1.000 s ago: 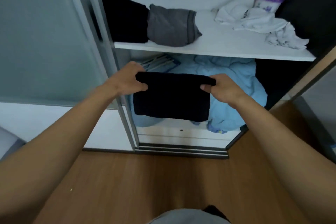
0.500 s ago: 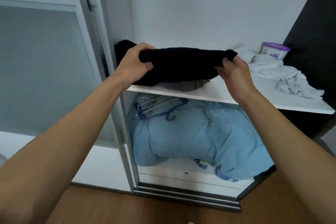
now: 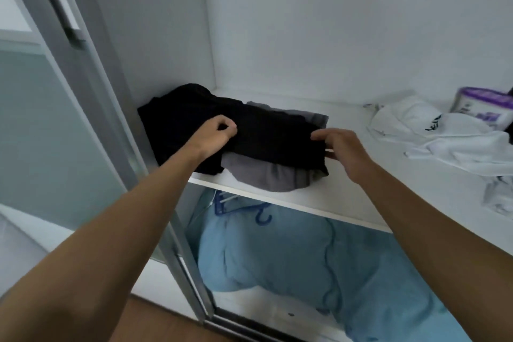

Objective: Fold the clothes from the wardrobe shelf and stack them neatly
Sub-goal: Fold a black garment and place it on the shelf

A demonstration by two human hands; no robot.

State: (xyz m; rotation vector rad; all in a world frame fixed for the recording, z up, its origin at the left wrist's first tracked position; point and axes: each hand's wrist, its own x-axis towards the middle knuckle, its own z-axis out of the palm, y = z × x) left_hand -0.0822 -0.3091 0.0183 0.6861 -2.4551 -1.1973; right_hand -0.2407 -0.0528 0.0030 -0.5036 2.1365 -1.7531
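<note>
A folded black garment (image 3: 272, 139) lies on top of a folded grey garment (image 3: 266, 175) at the left end of the white wardrobe shelf (image 3: 333, 198). Another black garment (image 3: 172, 119) sits against the left wall, touching them. My left hand (image 3: 218, 133) is over the black garment's left part, fingers loosely curled, with no cloth plainly held. At the garment's right edge my right hand (image 3: 340, 147) has relaxed, spread fingers, the thumb touching the edge. Crumpled white clothes (image 3: 458, 144) lie unfolded at the shelf's right.
A purple and white pack (image 3: 483, 104) stands at the back right of the shelf. Below the shelf a light blue duvet (image 3: 305, 258) fills the compartment, with blue hangers (image 3: 238, 205) on it. The sliding door frame (image 3: 111, 97) runs along the left.
Both hands lifted the folded black garment from in front of the lower compartment up to the shelf and laid it on the grey garment. The fingers of both hands have loosened from it.
</note>
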